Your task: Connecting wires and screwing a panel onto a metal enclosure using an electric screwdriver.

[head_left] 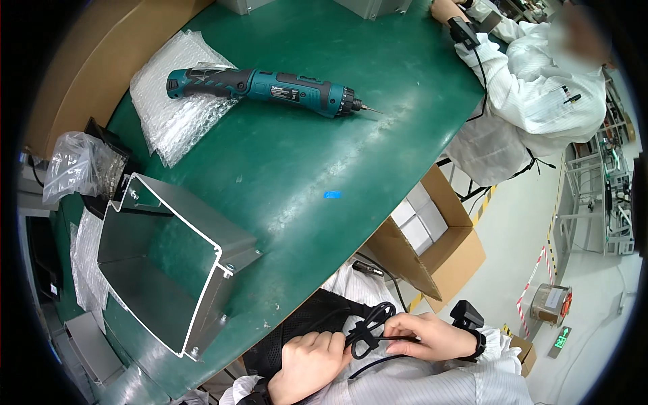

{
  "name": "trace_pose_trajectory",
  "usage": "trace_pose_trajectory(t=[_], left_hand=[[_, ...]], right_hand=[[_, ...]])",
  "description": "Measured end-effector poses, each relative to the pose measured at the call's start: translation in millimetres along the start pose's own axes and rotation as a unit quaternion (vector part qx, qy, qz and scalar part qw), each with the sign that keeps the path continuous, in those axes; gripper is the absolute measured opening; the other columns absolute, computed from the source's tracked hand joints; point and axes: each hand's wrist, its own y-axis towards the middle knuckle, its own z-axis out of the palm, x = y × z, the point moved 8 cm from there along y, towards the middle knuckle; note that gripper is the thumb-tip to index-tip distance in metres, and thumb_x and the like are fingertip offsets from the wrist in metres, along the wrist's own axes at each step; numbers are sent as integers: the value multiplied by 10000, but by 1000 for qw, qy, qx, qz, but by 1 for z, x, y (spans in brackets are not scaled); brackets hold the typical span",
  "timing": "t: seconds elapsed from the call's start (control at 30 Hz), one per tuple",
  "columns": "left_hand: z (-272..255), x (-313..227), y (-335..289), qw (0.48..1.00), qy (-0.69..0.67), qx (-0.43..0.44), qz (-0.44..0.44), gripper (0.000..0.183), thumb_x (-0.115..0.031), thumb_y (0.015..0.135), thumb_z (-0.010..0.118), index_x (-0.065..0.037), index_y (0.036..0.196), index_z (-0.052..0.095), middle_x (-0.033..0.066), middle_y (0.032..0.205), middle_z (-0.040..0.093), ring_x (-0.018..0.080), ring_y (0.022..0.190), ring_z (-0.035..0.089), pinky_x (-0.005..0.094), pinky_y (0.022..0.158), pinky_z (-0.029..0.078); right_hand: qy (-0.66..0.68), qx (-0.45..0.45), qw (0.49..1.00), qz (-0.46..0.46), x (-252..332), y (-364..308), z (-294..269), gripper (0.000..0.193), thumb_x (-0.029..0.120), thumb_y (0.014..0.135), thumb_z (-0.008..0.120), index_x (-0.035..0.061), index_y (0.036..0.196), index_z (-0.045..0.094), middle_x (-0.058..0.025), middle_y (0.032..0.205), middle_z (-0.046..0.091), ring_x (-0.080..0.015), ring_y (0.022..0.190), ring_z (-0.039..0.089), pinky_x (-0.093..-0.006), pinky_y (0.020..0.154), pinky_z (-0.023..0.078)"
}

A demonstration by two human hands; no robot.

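Close to my body, below the table's near edge, a coiled black cable (365, 332) hangs between my two hands. My left hand (312, 363) is closed at the left side of the coil, its fingertips partly hidden. From the right, my right hand (432, 337) pinches a strand of the same cable between thumb and fingers. A black mesh bag (287, 335) lies against my lap behind the left hand. Each wrist wears a dark band, and a small black device (466, 314) sits on the right one.
On the green table (297, 175) lie a teal electric screwdriver (293, 93), bubble wrap (172, 128), a grey metal housing (226, 260) and a blue scrap (332, 195). An open carton (439, 253) with white boxes stands right of the table. Another person (533, 94) sits at the far right.
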Motion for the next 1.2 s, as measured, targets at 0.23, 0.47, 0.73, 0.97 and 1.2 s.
trace_pose_trajectory(t=[0.23,0.47,0.73,0.97,1.2], left_hand=[[2,-10,3,997,67,-1,22,394,-230,672,682,-74,1030,637,-23,488,427,134,409,485,274,416,413],[10,-17,5,989,138,9,43,329,-171,666,604,-83,980,651,-64,481,396,73,416,441,222,373,357],[-12,-13,-2,985,166,-48,1,308,-212,680,660,-65,948,622,-34,513,392,102,458,439,246,401,348],[-6,-24,0,985,161,-16,58,313,-198,662,674,-57,936,620,-38,524,424,98,456,446,239,402,357],[1,-16,-6,995,81,0,62,330,-211,648,697,-61,928,606,-44,525,444,98,464,471,235,412,383]], right_hand=[[-17,39,995,-88,13,7,2,234,138,870,622,-14,1047,602,-146,817,664,-227,643,638,-289,592,489],[45,97,986,-130,22,5,1,242,105,877,601,-16,1085,625,-145,876,673,-224,708,640,-288,637,489],[121,80,986,-84,-36,-47,-90,306,234,929,545,-42,945,677,-55,696,619,-103,539,471,-234,500,371],[-89,274,938,193,-167,-31,-42,220,161,845,658,-22,967,662,-60,793,652,-105,704,583,-251,629,456],[-144,-20,978,-149,5,12,-52,454,221,787,698,31,1174,557,-118,1036,598,-282,903,577,-345,789,474]])
